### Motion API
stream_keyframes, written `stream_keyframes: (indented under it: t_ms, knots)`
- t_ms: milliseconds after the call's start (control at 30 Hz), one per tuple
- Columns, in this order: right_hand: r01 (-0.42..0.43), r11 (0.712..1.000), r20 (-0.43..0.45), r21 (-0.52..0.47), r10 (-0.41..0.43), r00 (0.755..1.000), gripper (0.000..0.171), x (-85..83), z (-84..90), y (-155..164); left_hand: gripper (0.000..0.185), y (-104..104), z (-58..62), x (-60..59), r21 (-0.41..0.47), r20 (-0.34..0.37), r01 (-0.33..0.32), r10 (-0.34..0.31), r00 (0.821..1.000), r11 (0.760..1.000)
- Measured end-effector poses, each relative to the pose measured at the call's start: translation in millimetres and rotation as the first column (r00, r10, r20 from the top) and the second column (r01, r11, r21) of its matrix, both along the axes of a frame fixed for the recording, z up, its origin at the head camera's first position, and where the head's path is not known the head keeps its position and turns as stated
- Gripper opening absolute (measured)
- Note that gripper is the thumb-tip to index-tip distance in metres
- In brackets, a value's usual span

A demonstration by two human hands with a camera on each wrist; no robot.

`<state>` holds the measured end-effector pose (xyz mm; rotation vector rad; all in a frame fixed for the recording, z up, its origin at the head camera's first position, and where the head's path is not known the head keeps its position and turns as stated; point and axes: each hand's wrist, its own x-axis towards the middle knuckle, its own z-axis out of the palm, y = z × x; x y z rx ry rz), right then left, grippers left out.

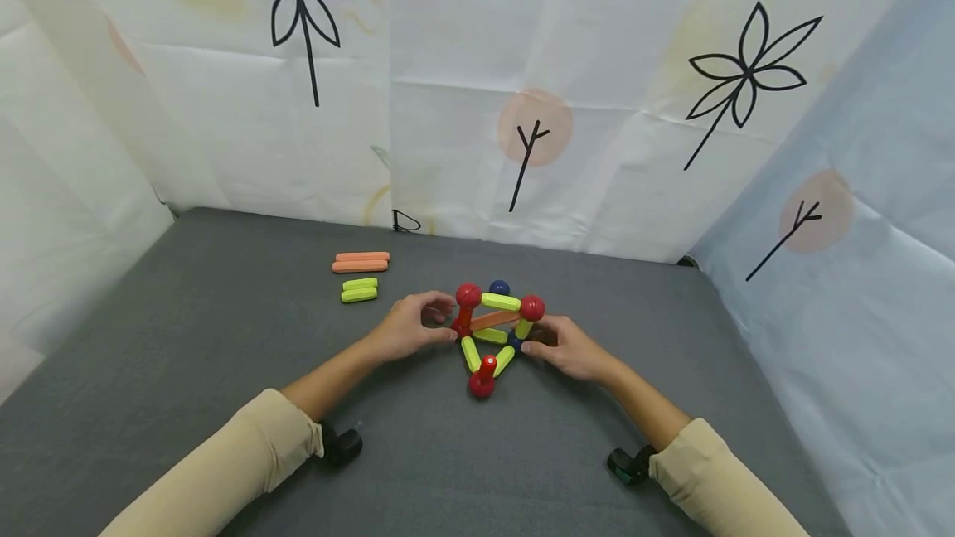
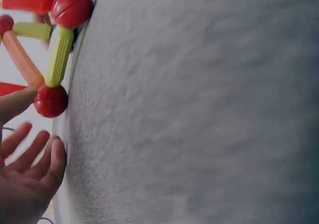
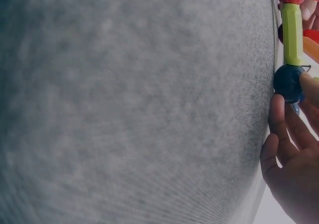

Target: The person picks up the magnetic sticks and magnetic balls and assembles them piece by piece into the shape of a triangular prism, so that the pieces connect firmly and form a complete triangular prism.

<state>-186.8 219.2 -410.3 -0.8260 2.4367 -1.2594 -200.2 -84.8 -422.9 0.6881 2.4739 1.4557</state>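
Note:
A frame of magnetic rods and balls stands on the grey table, with a triangle of yellow-green rods (image 1: 472, 354) at its base. My left hand (image 1: 410, 326) is at its left side. There the thumb touches a red ball (image 2: 51, 101), while the other fingers stand apart from it, loosely extended. At the right, my right hand (image 1: 570, 346) pinches a dark blue ball (image 3: 289, 82) between thumb and fingers. An orange rod (image 1: 494, 319) slants across the frame. Above it, a yellow-green rod (image 1: 501, 302) joins two red balls. From the front red ball (image 1: 481, 384) a red rod (image 1: 487, 367) points upward.
Two orange rods (image 1: 361, 266) and two yellow-green rods (image 1: 360, 294) lie on the table (image 1: 477, 471) to the left of the frame. Another blue ball (image 1: 499, 287) shows behind the frame. A printed white cloth (image 1: 448, 40) hangs along the back edge.

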Motion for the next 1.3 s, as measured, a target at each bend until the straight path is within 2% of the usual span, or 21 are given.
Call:
stream_keyframes:
  t_ms: [167,233,333,400,500,600,700,833,933,1033,1233,1300]
  knots:
    - [-0.012,1.000,-0.011,0.009,0.013,1.000,0.030,-1.7,2.2,-0.1,0.038,3.9,-1.6,-11.3,-0.023,-0.013,0.106,-0.107,0.994,0.994]
    - [-0.023,0.999,0.002,0.030,0.023,1.000,0.030,-3.6,4.7,-0.4,0.034,4.3,-2.1,-13.9,-0.033,-0.012,0.126,-0.127,0.992,0.991]
    - [-0.019,0.999,0.031,0.043,0.018,0.999,0.031,-10.1,9.2,-0.8,0.030,2.7,-1.8,-15.4,-0.050,-0.005,0.124,-0.125,0.992,0.991]
    - [0.017,0.999,0.025,0.036,-0.018,1.000,0.031,-17.0,11.5,-1.6,0.029,0.9,-1.4,-15.9,-0.062,-0.005,0.116,-0.117,0.993,0.991]
    - [0.089,0.996,-0.052,0.013,-0.088,0.995,0.031,-30.0,12.2,-4.2,0.029,-0.8,-0.3,-17.0,-0.074,-0.004,0.114,-0.115,0.993,0.991]
    - [0.125,0.992,-0.133,0.021,-0.121,0.984,0.038,-42.8,10.9,-8.2,0.027,-0.6,0.0,-18.6,-0.087,-0.002,0.123,-0.123,0.992,0.989]
    - [0.106,0.994,-0.134,0.042,-0.099,0.986,0.047,-53.5,8.8,-12.0,0.026,-0.1,-0.2,-19.9,-0.096,-0.002,0.133,-0.133,0.991,0.987]
    - [0.042,0.998,-0.090,0.049,-0.038,0.995,0.052,-63.7,7.4,-16.3,0.025,-0.3,-0.7,-20.6,-0.093,0.004,0.133,-0.134,0.991,0.987]
    - [0.020,0.997,-0.092,0.071,-0.013,0.996,0.052,-66.8,10.6,-20.3,0.025,-0.6,-1.5,-20.5,-0.083,0.008,0.131,-0.131,0.991,0.988]
    - [0.033,0.994,-0.116,0.105,-0.020,0.993,0.053,-67.1,13.6,-25.8,0.026,-1.7,-2.1,-20.5,-0.073,0.011,0.131,-0.131,0.991,0.989]
    - [0.096,0.990,-0.181,0.104,-0.076,0.981,0.048,-64.4,10.1,-32.7,0.026,-1.8,-1.0,-20.4,-0.086,0.012,0.131,-0.130,0.991,0.988]
    - [0.129,0.988,-0.172,0.086,-0.113,0.979,0.044,-63.3,8.5,-31.3,0.026,-1.1,-0.9,-20.1,-0.090,0.009,0.131,-0.131,0.991,0.987]
